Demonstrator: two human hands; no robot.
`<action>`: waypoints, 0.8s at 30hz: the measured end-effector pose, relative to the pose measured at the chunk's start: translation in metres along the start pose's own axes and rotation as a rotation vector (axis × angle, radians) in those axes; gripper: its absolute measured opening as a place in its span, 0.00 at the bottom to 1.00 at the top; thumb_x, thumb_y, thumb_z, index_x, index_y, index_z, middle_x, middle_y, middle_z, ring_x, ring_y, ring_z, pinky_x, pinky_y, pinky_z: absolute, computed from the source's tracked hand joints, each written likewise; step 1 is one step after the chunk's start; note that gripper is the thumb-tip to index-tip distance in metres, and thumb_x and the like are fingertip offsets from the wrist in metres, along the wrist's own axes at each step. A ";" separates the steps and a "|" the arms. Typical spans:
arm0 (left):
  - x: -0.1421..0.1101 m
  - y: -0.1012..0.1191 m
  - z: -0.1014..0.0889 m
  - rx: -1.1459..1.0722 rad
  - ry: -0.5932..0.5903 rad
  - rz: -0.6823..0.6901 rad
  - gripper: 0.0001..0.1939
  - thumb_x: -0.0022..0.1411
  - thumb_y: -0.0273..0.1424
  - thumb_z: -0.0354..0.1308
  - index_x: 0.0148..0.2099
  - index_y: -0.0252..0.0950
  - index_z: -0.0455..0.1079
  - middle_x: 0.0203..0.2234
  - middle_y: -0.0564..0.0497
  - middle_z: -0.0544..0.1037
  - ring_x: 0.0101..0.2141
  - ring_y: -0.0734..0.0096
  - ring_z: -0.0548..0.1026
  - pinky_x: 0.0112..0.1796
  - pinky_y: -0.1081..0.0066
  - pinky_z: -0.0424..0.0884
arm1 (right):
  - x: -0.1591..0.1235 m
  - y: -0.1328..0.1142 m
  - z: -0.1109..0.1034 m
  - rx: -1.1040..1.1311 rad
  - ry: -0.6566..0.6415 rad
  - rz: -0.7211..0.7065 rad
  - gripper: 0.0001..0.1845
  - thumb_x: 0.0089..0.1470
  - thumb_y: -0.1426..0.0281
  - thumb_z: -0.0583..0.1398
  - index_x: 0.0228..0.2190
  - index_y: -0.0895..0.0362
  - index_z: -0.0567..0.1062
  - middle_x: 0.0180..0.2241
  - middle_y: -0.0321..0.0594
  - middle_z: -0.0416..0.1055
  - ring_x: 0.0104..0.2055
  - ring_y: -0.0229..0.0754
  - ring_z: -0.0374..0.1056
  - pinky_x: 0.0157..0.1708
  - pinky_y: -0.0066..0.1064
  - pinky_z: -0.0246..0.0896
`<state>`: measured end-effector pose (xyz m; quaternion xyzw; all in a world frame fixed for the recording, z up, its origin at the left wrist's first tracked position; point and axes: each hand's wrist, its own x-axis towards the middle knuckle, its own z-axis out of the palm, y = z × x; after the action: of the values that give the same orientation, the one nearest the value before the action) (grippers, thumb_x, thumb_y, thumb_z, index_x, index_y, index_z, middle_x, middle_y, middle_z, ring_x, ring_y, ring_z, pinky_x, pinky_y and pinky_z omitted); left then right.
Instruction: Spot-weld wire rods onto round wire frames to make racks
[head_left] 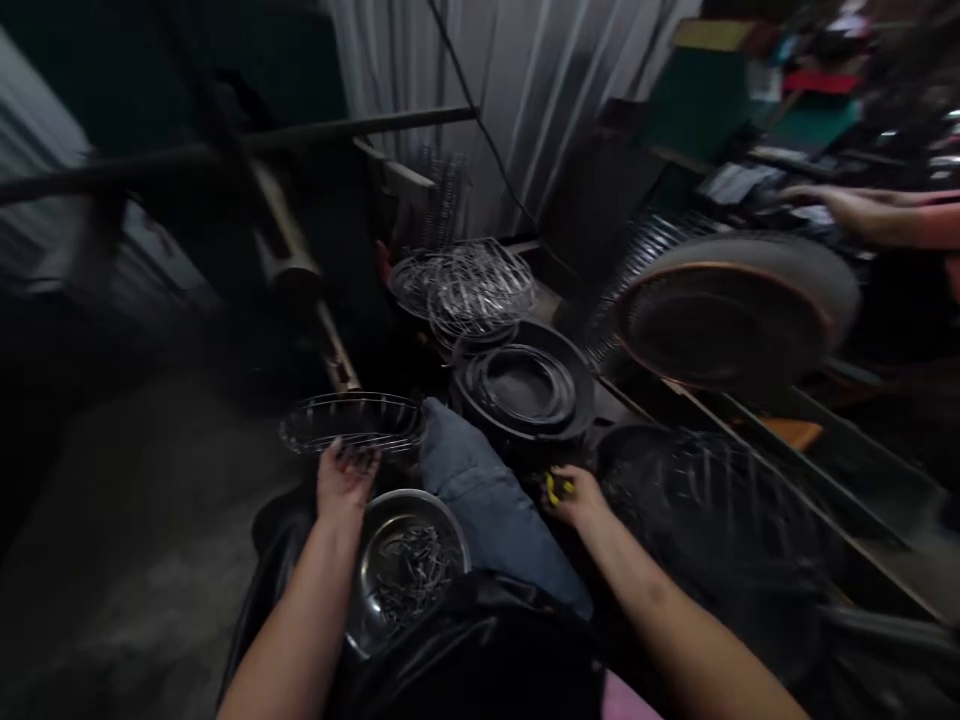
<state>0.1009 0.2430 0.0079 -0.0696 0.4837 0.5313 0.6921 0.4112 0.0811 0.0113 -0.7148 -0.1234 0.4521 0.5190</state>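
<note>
My left hand (pixel 346 482) is closed at the near rim of an oval wire basket (pixel 352 420), its fingers curled around the wires. Just below that hand a shiny metal bowl (pixel 369 560) holds many short metal wire pieces (pixel 416 570). My right hand (pixel 581 495) is wrapped round a small yellow-handled tool (pixel 556 487); its working end is hidden in the dark. Between both hands lies my knee in blue-grey trousers (pixel 480 480). Black covering (pixel 487 650) spreads over my lap and partly overlaps the bowl.
Ahead, several wire racks (pixel 480 285) are piled beside a dark round pan (pixel 585 385) with wire rings (pixel 525 385). A large round basin (pixel 825 290) stands at right, near another person's arm (pixel 870 215). A wooden bar (pixel 375 122) crosses the upper left. Dark wire racks (pixel 720 500) lie right.
</note>
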 end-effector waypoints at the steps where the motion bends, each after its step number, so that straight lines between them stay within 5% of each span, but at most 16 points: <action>1: 0.000 -0.002 0.000 -0.003 -0.031 -0.003 0.06 0.61 0.32 0.52 0.34 0.35 0.63 0.28 0.48 0.70 0.32 0.67 0.74 0.35 0.64 0.76 | -0.011 -0.005 -0.005 0.001 -0.047 0.038 0.03 0.32 0.72 0.57 0.17 0.55 0.66 0.18 0.40 0.66 0.22 0.46 0.67 0.26 0.40 0.66; 4: 0.001 -0.006 0.000 -0.036 -0.069 0.039 0.04 0.59 0.29 0.53 0.32 0.35 0.65 0.27 0.49 0.71 0.31 0.67 0.75 0.37 0.61 0.76 | -0.042 -0.027 -0.010 0.132 -0.263 0.137 0.12 0.26 0.72 0.56 0.22 0.55 0.72 0.29 0.46 0.73 0.31 0.47 0.70 0.31 0.38 0.66; 6: 0.001 -0.008 0.001 -0.045 -0.088 0.060 0.02 0.58 0.27 0.53 0.32 0.34 0.65 0.27 0.49 0.72 0.31 0.67 0.75 0.38 0.61 0.75 | -0.061 -0.046 0.002 0.135 -0.454 0.103 0.18 0.25 0.73 0.57 0.26 0.55 0.76 0.32 0.46 0.74 0.31 0.45 0.68 0.25 0.32 0.61; 12: -0.006 -0.007 0.000 -0.031 -0.104 0.101 0.03 0.57 0.24 0.51 0.33 0.35 0.65 0.26 0.49 0.71 0.29 0.65 0.75 0.35 0.62 0.75 | -0.096 -0.086 0.087 -0.125 -0.869 0.070 0.09 0.28 0.72 0.65 0.19 0.59 0.72 0.17 0.33 0.65 0.19 0.32 0.56 0.20 0.25 0.48; 17: -0.005 -0.003 -0.006 -0.024 -0.128 0.142 0.03 0.54 0.23 0.53 0.33 0.34 0.66 0.25 0.48 0.72 0.29 0.64 0.76 0.35 0.62 0.74 | -0.100 -0.088 0.126 -0.213 -0.874 -0.016 0.13 0.27 0.70 0.68 0.20 0.59 0.73 0.20 0.32 0.67 0.22 0.33 0.60 0.25 0.24 0.55; 24: 0.008 -0.009 -0.014 0.018 -0.186 0.209 0.11 0.43 0.24 0.62 0.32 0.34 0.67 0.23 0.52 0.72 0.28 0.66 0.75 0.37 0.61 0.73 | -0.095 -0.087 0.140 -0.395 -0.735 -0.167 0.07 0.28 0.69 0.61 0.15 0.57 0.66 0.14 0.29 0.58 0.19 0.31 0.50 0.21 0.25 0.46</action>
<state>0.0994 0.2354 -0.0092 0.0371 0.4267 0.6004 0.6753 0.2745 0.1454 0.1277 -0.5793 -0.4420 0.6012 0.3282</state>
